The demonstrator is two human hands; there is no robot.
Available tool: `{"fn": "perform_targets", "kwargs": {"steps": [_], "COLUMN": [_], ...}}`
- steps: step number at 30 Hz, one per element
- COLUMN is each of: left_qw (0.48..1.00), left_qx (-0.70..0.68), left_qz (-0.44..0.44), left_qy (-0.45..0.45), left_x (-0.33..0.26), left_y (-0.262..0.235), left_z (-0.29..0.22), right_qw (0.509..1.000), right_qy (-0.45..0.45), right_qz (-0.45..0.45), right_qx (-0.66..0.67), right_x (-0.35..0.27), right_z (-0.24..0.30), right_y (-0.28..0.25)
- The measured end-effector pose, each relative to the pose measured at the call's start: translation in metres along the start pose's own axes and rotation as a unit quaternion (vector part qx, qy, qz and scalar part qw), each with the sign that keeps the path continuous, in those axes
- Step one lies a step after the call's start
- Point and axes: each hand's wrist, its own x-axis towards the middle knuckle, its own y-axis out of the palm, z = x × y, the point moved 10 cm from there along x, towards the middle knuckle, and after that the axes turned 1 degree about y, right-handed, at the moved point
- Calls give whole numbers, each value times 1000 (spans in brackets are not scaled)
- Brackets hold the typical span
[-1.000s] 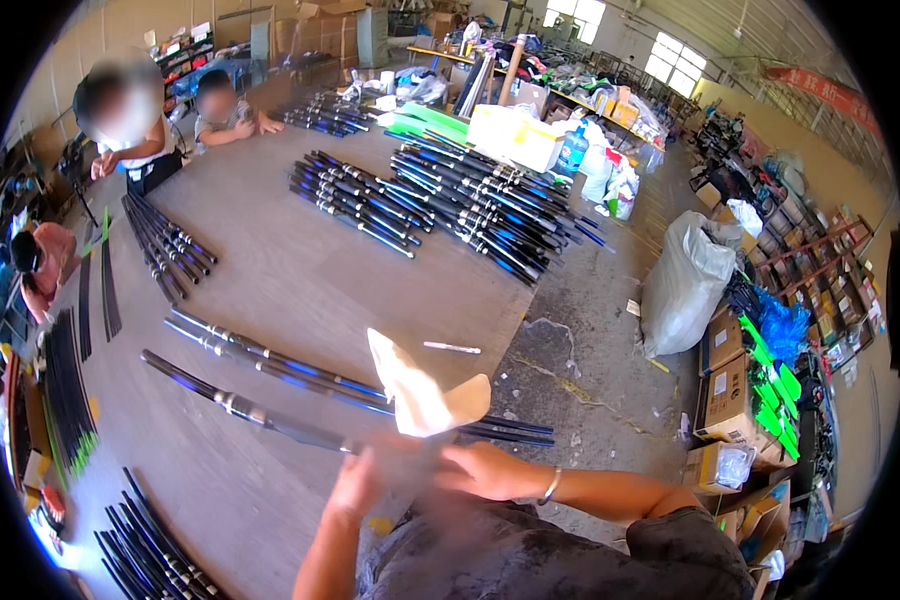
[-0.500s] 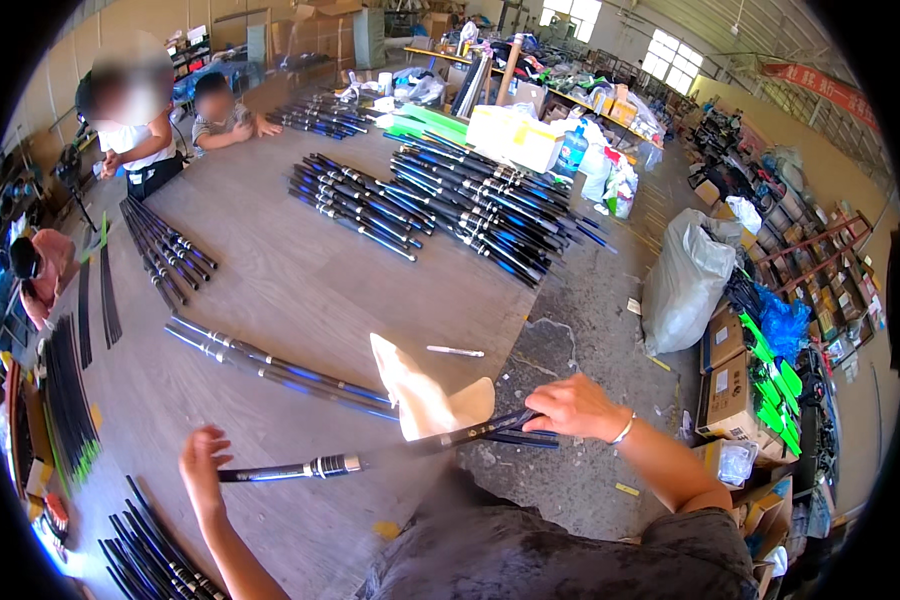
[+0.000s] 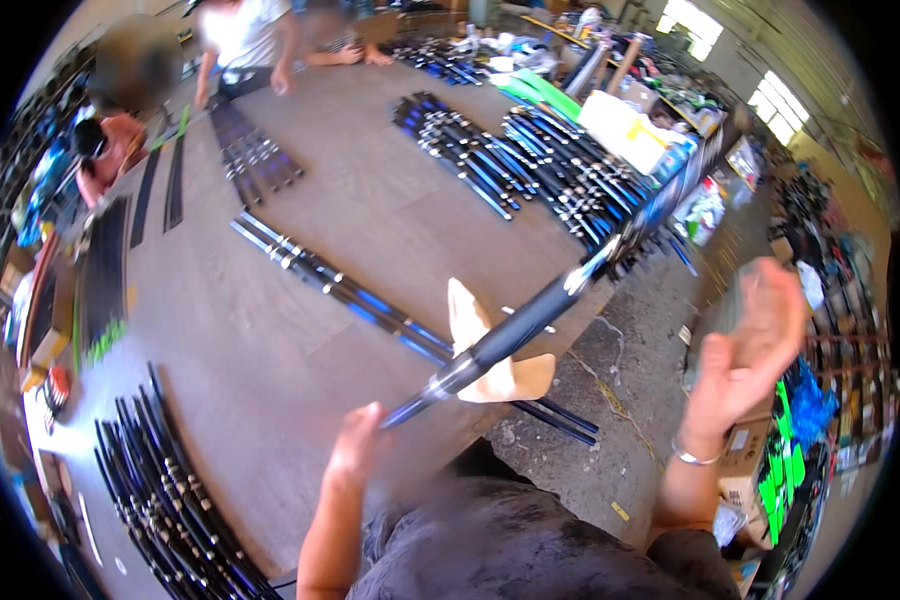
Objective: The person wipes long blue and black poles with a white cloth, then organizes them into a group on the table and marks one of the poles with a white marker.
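A fishing rod [image 3: 530, 322], black with blue sections, slants up and to the right, its far part blurred. Its lower end meets my left hand [image 3: 358, 438], which is closed around it. My right hand [image 3: 755, 345] is apart from the rod to the right, palm turned up and fingers stretched out, holding nothing. Beneath the rod a cream sheet, perhaps cloth or paper [image 3: 522, 378], lies folded over a pair of rods [image 3: 345, 290] on the table [image 3: 230, 370].
Bundles of rods lie near left [image 3: 175, 500], far left [image 3: 260, 165] and far right [image 3: 560, 165]. Black strips [image 3: 105, 270] lie at the left edge. Across the table stands a person in white [image 3: 245, 35]; another in pink [image 3: 120, 150] is at left. Cardboard boxes [image 3: 745, 470] stand at right.
The rod has swung from nearly level to a steep slant, its right end up and away. My right hand has let go and risen rightward; my left hand has moved right. The view has shifted.
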Motion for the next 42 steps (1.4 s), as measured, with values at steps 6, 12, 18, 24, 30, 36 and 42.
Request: {"fn": "perform_targets", "kwargs": {"steps": [6, 12, 18, 24, 30, 36, 42], "left_qw": [993, 981, 973, 979, 977, 983, 976], "left_qx": [-79, -126, -163, -139, -131, -112, -141], "left_qz": [40, 127, 138, 148, 163, 145, 155], "left_qy": [-76, -70, -83, -35, -31, -27, -63], "left_x": [-13, -48, -61, -69, -69, -69, -68], "left_y": [114, 129, 131, 137, 140, 139, 141], "left_z": [-16, -34, -29, -37, -36, -35, -31], "right_qw": [727, 674, 668, 662, 660, 659, 659], "right_qy": [382, 455, 457, 460, 474, 472, 480], "right_qz": [276, 263, 275, 283, 279, 283, 280], "right_qx": [500, 519, 520, 520, 512, 514, 507], "right_x": [-149, -107, -94, -99, -110, -115, -118], "right_z": [-16, -74, -116, -122, -125, -126, -127], "right_y": [185, 228, 243, 248, 249, 249, 251]}}
